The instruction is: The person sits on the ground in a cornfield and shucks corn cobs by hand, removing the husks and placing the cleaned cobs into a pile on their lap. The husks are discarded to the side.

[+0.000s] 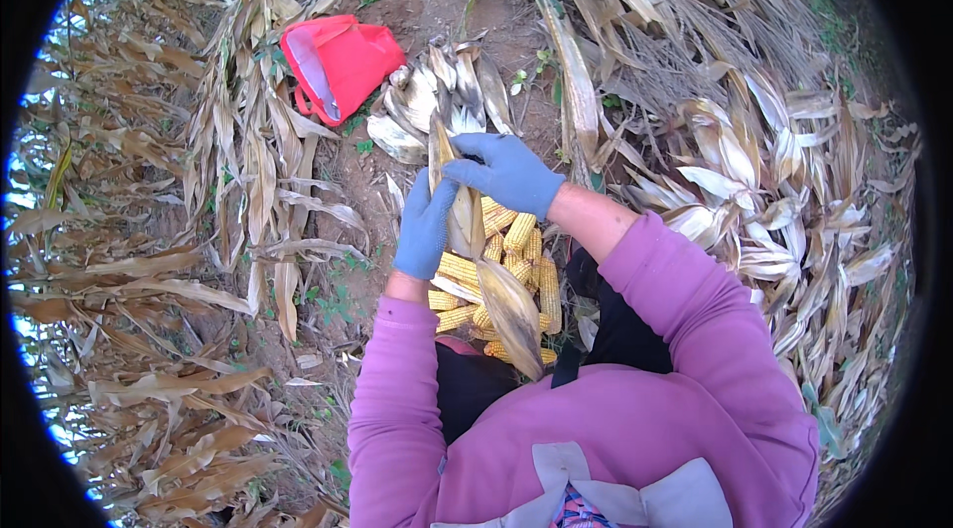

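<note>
Both of my hands wear blue-grey gloves and meet in front of me on an ear of corn [464,220] wrapped in dry, tan husk. My left hand [425,230] grips its left side, thumb up along the husk. From the right, my right hand [504,171] closes its fingers over the upper part of the ear. A long loose strip of husk [511,315] hangs below, toward my lap. Underneath lies a heap of bare yellow corn cobs [541,275], partly hidden by the ear and my hands. Whether any kernels show on the held ear, I cannot tell.
A red bag [352,62] lies beyond my hands to the left, beside a small pile of pale husks [437,96]. Dry husks and stalks [735,171] are heaped on the right. Dead corn plants [129,280] cover the left. Brown soil [427,12] shows between.
</note>
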Tool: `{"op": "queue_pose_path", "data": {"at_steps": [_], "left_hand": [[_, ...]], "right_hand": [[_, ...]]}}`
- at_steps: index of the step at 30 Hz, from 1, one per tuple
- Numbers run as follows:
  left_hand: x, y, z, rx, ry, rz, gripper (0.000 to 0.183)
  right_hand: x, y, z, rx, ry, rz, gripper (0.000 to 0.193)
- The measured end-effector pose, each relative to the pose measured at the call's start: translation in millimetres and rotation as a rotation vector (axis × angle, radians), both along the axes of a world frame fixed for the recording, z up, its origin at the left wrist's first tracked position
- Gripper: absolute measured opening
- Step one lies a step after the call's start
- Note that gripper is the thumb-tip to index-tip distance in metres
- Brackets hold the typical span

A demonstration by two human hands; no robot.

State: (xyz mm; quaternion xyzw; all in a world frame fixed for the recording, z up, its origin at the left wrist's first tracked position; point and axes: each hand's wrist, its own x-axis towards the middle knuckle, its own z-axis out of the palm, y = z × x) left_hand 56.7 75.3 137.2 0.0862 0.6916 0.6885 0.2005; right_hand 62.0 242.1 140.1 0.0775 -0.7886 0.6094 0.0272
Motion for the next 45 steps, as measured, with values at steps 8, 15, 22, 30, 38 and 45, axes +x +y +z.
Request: {"op": "queue_pose_path", "data": {"at_steps": [8,15,22,30,38,45], "left_hand": [[17.2,9.4,13.0,-0.146,0.362,0.143,0.027],[3.7,-2.4,4.8,-0.055,0.315,0.176,0.02],[-5.4,-0.9,9.1,-0.209,0.508,0.103,0.015],[-2.9,0.9,21.7,-0.505,0.58,0.06,0.013],[-18.6,-12.2,-2.5,0.277,-0.15,0.319,0.007],[-4.4,2.7,3.8,0.126,0.152,0.107,0.009]], "right_hand": [[24.8,2.6,1.2,0.315,0.231,-0.116,0.025],[23.9,-9.7,-4.4,0.342,0.284,-0.137,0.024],[16.8,-4.1,-4.0,0.389,0.305,-0.099,0.02],[20.3,-4.1,-3.7,0.419,0.396,-0.046,0.017],[29.2,-10.6,9.8,0.228,0.434,-0.023,0.02],[20.4,-2.7,1.7,0.204,0.273,-0.109,0.028]]}}
